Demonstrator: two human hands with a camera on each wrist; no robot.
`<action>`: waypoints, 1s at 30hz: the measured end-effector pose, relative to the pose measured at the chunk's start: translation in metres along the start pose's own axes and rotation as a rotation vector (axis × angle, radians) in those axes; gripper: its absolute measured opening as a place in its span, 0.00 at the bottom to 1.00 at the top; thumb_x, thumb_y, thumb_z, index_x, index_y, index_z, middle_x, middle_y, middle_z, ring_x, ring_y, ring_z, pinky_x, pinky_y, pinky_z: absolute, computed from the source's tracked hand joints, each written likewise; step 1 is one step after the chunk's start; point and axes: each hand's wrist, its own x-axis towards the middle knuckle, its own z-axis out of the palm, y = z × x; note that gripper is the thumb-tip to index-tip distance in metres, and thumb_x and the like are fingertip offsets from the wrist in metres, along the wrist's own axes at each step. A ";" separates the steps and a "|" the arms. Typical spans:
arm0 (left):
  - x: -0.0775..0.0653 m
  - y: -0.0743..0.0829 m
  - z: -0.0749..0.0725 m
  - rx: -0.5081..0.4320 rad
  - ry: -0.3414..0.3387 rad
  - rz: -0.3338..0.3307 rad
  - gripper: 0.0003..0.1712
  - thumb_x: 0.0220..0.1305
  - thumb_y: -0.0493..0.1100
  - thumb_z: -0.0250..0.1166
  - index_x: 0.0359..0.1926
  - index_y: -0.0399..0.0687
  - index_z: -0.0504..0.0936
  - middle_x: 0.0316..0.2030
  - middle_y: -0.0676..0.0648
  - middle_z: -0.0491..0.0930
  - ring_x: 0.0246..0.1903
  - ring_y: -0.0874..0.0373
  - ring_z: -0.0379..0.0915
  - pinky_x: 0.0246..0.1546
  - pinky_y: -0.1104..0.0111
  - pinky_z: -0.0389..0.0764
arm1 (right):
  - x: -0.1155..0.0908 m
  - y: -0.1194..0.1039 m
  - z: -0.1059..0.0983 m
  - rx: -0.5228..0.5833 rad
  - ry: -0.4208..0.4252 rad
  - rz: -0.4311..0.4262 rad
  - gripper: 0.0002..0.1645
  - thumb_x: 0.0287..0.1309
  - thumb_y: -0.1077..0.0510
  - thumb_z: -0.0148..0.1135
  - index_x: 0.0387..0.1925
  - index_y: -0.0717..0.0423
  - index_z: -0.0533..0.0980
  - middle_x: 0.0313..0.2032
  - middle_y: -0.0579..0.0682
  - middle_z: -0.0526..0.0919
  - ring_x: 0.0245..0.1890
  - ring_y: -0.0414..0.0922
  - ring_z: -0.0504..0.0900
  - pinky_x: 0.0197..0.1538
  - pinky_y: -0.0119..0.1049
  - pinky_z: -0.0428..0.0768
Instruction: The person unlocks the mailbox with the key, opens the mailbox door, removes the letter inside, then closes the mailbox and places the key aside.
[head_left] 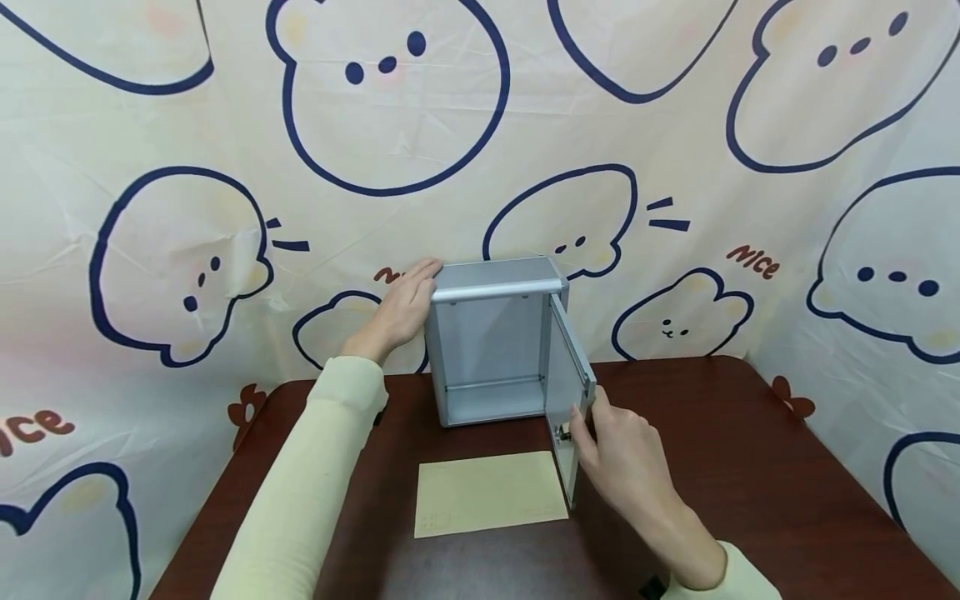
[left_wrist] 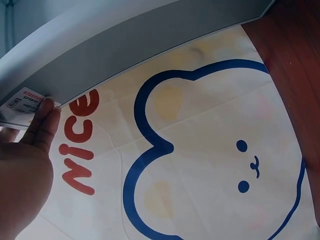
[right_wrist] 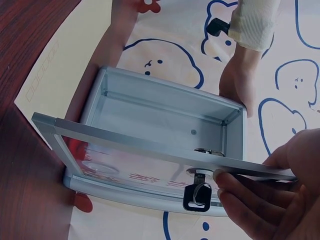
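Note:
A grey metal box (head_left: 491, 342) stands upright on the table, its front open and nothing visible inside. My left hand (head_left: 401, 308) rests on its upper left side; in the left wrist view, straight fingers (left_wrist: 44, 125) touch the side beside a printed label (left_wrist: 22, 106). My right hand (head_left: 626, 446) grips the free edge of the swung-out door (head_left: 566, 375), thumb on one face and fingers on the other. The door has a clear panel (right_wrist: 135, 162) and a lock with a black-headed key (right_wrist: 196, 196). A cream envelope (head_left: 487, 496) lies flat before the box.
The dark brown table (head_left: 720, 467) reaches back to a cloth backdrop (head_left: 420, 225) printed with blue-outlined cartoon animals. The backdrop also runs along the left and right sides. The door's lower corner stands close to the envelope's right edge.

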 end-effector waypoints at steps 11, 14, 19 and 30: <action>0.000 -0.002 0.002 0.000 0.008 0.002 0.34 0.79 0.49 0.32 0.79 0.43 0.59 0.79 0.46 0.54 0.79 0.51 0.45 0.78 0.57 0.49 | -0.001 0.003 -0.008 0.010 -0.006 0.018 0.16 0.70 0.48 0.63 0.31 0.53 0.73 0.12 0.39 0.62 0.13 0.37 0.62 0.18 0.33 0.63; 0.001 -0.002 0.002 -0.001 0.010 0.012 0.34 0.79 0.49 0.33 0.79 0.43 0.59 0.79 0.46 0.54 0.79 0.51 0.45 0.78 0.56 0.49 | 0.000 0.003 -0.016 0.031 -0.006 0.029 0.16 0.70 0.44 0.63 0.39 0.53 0.77 0.16 0.37 0.70 0.16 0.36 0.67 0.22 0.35 0.68; 0.001 -0.003 0.002 -0.008 0.018 0.016 0.33 0.79 0.49 0.33 0.79 0.43 0.60 0.79 0.46 0.55 0.79 0.51 0.45 0.78 0.56 0.50 | 0.000 0.003 -0.031 0.099 -0.023 0.059 0.19 0.72 0.40 0.58 0.48 0.49 0.80 0.27 0.34 0.82 0.25 0.32 0.76 0.30 0.36 0.76; 0.000 -0.002 0.003 -0.013 0.019 0.007 0.33 0.79 0.49 0.33 0.79 0.45 0.59 0.80 0.47 0.54 0.79 0.51 0.44 0.78 0.55 0.49 | 0.003 0.028 -0.042 0.203 -0.046 -0.037 0.14 0.79 0.49 0.49 0.49 0.48 0.80 0.30 0.35 0.80 0.29 0.34 0.78 0.33 0.35 0.78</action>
